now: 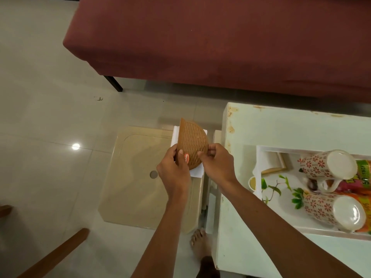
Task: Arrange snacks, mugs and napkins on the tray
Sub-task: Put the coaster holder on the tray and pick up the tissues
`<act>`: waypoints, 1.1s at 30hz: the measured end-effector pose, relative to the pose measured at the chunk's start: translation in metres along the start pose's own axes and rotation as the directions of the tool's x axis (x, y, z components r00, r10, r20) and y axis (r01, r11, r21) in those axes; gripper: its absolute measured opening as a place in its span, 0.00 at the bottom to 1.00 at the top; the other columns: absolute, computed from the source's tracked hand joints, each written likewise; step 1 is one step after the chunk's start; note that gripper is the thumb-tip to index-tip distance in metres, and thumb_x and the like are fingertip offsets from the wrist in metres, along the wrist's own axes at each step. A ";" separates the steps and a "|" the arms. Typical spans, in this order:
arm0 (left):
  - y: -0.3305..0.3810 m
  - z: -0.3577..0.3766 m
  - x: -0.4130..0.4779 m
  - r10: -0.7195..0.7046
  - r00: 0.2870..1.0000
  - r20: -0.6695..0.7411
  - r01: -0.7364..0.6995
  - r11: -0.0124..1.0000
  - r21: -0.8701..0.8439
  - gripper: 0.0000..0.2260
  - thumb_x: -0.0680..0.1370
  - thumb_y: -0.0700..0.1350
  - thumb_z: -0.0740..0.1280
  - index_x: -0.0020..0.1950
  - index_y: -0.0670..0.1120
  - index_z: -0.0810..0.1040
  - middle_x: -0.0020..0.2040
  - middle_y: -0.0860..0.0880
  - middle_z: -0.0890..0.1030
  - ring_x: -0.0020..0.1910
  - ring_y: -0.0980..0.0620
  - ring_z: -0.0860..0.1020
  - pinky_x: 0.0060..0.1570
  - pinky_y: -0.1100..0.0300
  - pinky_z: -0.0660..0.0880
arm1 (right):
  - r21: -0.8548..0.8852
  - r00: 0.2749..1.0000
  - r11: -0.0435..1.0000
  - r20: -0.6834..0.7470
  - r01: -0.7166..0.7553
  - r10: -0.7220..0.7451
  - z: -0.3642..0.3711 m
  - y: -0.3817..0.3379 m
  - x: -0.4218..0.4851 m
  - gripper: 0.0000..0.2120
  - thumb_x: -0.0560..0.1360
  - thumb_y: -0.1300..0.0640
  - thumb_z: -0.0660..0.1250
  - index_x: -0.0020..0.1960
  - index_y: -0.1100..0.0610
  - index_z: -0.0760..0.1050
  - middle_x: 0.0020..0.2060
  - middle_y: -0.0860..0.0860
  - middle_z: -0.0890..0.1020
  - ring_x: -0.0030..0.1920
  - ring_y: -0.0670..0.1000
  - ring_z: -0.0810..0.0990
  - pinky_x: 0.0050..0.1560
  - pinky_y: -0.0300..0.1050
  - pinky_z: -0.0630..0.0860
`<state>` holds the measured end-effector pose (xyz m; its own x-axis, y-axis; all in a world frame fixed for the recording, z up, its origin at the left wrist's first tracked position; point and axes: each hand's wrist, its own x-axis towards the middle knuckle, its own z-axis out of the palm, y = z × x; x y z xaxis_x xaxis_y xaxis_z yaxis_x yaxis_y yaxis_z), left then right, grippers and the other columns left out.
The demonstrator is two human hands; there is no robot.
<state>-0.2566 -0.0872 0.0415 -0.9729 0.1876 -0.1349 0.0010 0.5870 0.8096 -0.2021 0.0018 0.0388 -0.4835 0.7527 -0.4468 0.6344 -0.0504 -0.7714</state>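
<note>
both hands hold a brown, half-round napkin holder (191,144) with a woven, basket-like plastic texture and a small red label near its lower edge. the left hand (174,171) closes on its left edge, thumb laid across the face beside the label. the right hand (217,164) pinches the right edge between thumb and fingertips. white paper napkins (195,172) sit inside the holder, their square corners showing above and below the curved shell. the holder is up in the air over a glossy beige stool (138,177), a squarish plastic top with rounded moulding and a small round disc near its middle.

to the right stands a white table (281,127) with chipped, rust-stained paint along its edges. on it rests a white rectangular tray (261,169) printed with green leaves. two ceramic mugs lie on their sides in the tray, both patterned with red flowers and dashes: the far mug (325,164) and the near mug (331,210), smooth white bases facing the camera. bright snack packets (363,177) lie beneath them at the tray's right end.

a maroon cushioned bench (220,47) runs behind, above pale shiny floor tiles (40,77).
</note>
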 end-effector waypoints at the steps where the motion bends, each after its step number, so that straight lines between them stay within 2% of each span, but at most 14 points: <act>1: 0.001 0.000 0.000 -0.015 1.000 -0.008 0.014 1.000 -0.026 0.10 0.81 0.38 0.64 0.60 0.42 0.82 0.46 0.53 0.81 0.40 0.63 0.78 0.37 0.80 0.70 | 0.006 1.000 1.000 -0.011 0.015 -0.015 -0.001 -0.002 -0.002 0.11 0.75 0.56 0.69 0.56 0.57 0.76 0.44 0.45 0.80 0.40 0.37 0.76 0.37 0.26 0.69; 3: 0.003 -0.001 -0.002 -0.064 0.998 -0.023 0.062 0.994 -0.092 0.10 0.81 0.39 0.64 0.60 0.43 0.82 0.48 0.51 0.83 0.43 0.59 0.81 0.38 0.80 0.71 | 0.025 0.998 0.998 -0.019 0.059 -0.059 -0.005 -0.010 -0.008 0.11 0.76 0.56 0.69 0.57 0.56 0.76 0.45 0.45 0.81 0.41 0.36 0.77 0.38 0.25 0.72; 6: 0.010 -0.004 -0.007 -0.177 0.984 -0.006 0.171 0.957 -0.233 0.11 0.81 0.40 0.64 0.61 0.45 0.81 0.49 0.53 0.83 0.48 0.55 0.83 0.40 0.74 0.77 | 0.036 0.989 0.988 -0.022 0.150 -0.149 -0.016 -0.020 -0.022 0.09 0.77 0.54 0.68 0.56 0.54 0.77 0.45 0.42 0.80 0.42 0.35 0.79 0.40 0.22 0.72; 8: 0.015 -0.005 -0.012 -0.280 0.959 0.049 0.279 0.891 -0.358 0.11 0.81 0.40 0.65 0.62 0.45 0.80 0.50 0.52 0.84 0.50 0.56 0.83 0.38 0.73 0.78 | 0.033 0.978 0.978 -0.052 0.204 -0.203 -0.028 -0.024 -0.033 0.07 0.77 0.51 0.67 0.55 0.51 0.77 0.46 0.41 0.80 0.45 0.34 0.78 0.42 0.23 0.72; 10: 0.021 -0.006 -0.020 -0.363 0.923 0.127 0.380 0.815 -0.437 0.12 0.81 0.42 0.65 0.63 0.47 0.80 0.54 0.52 0.84 0.53 0.55 0.82 0.39 0.74 0.77 | 0.058 0.961 0.967 -0.140 0.250 -0.240 -0.043 -0.025 -0.044 0.06 0.78 0.50 0.66 0.53 0.49 0.77 0.48 0.42 0.79 0.49 0.35 0.77 0.43 0.24 0.73; 12: 0.027 -0.005 -0.032 -0.390 0.900 0.194 0.435 0.776 -0.456 0.11 0.81 0.46 0.66 0.62 0.51 0.80 0.56 0.54 0.83 0.55 0.54 0.81 0.40 0.74 0.77 | 0.082 0.936 0.958 -0.251 0.275 -0.247 -0.061 -0.021 -0.054 0.07 0.78 0.49 0.66 0.55 0.48 0.77 0.50 0.43 0.79 0.50 0.36 0.77 0.42 0.25 0.73; 14: 0.034 0.000 -0.047 -0.405 0.876 0.263 0.483 0.741 -0.467 0.08 0.80 0.49 0.66 0.58 0.56 0.81 0.54 0.58 0.83 0.54 0.55 0.81 0.40 0.73 0.77 | 0.066 0.929 0.965 -0.296 0.253 -0.223 -0.080 -0.015 -0.061 0.11 0.77 0.46 0.65 0.58 0.47 0.75 0.54 0.41 0.78 0.51 0.39 0.78 0.42 0.26 0.74; 17: 0.042 0.012 -0.073 -0.388 0.833 0.395 0.546 0.690 -0.475 0.07 0.79 0.51 0.66 0.53 0.58 0.83 0.51 0.59 0.85 0.52 0.55 0.83 0.44 0.68 0.78 | 0.036 0.952 0.972 -0.212 0.234 -0.222 -0.109 -0.001 -0.069 0.18 0.77 0.44 0.65 0.64 0.48 0.75 0.55 0.39 0.80 0.52 0.39 0.80 0.45 0.28 0.77; 20: 0.047 0.028 -0.102 -0.359 0.798 0.484 0.578 0.685 -0.444 0.10 0.79 0.50 0.66 0.58 0.54 0.83 0.52 0.55 0.86 0.53 0.53 0.83 0.51 0.61 0.81 | -0.116 0.946 0.952 -0.131 0.283 -0.297 -0.135 0.016 -0.080 0.14 0.78 0.48 0.65 0.63 0.47 0.77 0.48 0.40 0.84 0.46 0.38 0.83 0.41 0.31 0.80; 23: 0.049 0.046 -0.131 -0.377 0.744 0.551 0.632 0.665 -0.399 0.12 0.80 0.49 0.66 0.61 0.51 0.81 0.55 0.51 0.85 0.55 0.50 0.83 0.56 0.55 0.80 | -0.276 0.934 0.923 -0.159 0.269 -0.320 -0.158 0.043 -0.090 0.13 0.79 0.52 0.65 0.62 0.48 0.78 0.44 0.40 0.84 0.41 0.38 0.83 0.39 0.26 0.77; 25: 0.050 0.057 -0.147 -0.375 0.753 0.540 0.604 0.720 -0.341 0.12 0.79 0.50 0.66 0.62 0.52 0.80 0.56 0.53 0.84 0.55 0.51 0.82 0.51 0.63 0.81 | -0.337 0.931 0.917 -0.214 0.213 -0.295 -0.169 0.060 -0.094 0.10 0.78 0.54 0.65 0.58 0.51 0.81 0.41 0.42 0.85 0.39 0.40 0.83 0.36 0.23 0.74; 28: 0.057 0.072 -0.167 -0.277 0.842 0.462 0.422 0.873 -0.245 0.16 0.78 0.53 0.67 0.66 0.56 0.77 0.59 0.60 0.80 0.54 0.62 0.79 0.41 0.79 0.73 | -0.385 0.925 0.912 -0.279 0.139 -0.259 -0.183 0.085 -0.097 0.08 0.77 0.57 0.68 0.54 0.54 0.82 0.39 0.46 0.86 0.35 0.42 0.83 0.35 0.23 0.71; 30: 0.065 0.079 -0.177 -0.203 0.871 0.447 0.338 0.908 -0.248 0.16 0.78 0.56 0.66 0.66 0.58 0.77 0.58 0.68 0.79 0.52 0.70 0.77 0.44 0.81 0.71 | -0.408 0.924 0.906 -0.290 0.117 -0.250 -0.188 0.098 -0.096 0.08 0.76 0.59 0.69 0.54 0.56 0.82 0.38 0.47 0.86 0.35 0.44 0.84 0.35 0.26 0.71; 33: 0.076 0.092 -0.189 -0.112 0.851 0.513 0.268 0.932 -0.242 0.13 0.78 0.57 0.66 0.62 0.63 0.76 0.49 0.77 0.78 0.52 0.78 0.75 0.46 0.82 0.70 | -0.407 0.939 0.909 -0.271 0.087 -0.212 -0.193 0.114 -0.093 0.12 0.78 0.57 0.66 0.60 0.54 0.80 0.41 0.48 0.86 0.39 0.47 0.85 0.36 0.35 0.79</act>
<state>-0.0513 -0.0062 0.0759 -0.7097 0.4980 -0.4983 -0.3163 0.4068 0.8570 0.0321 0.0530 0.0799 -0.4247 0.8955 -0.1331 0.7801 0.2874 -0.5558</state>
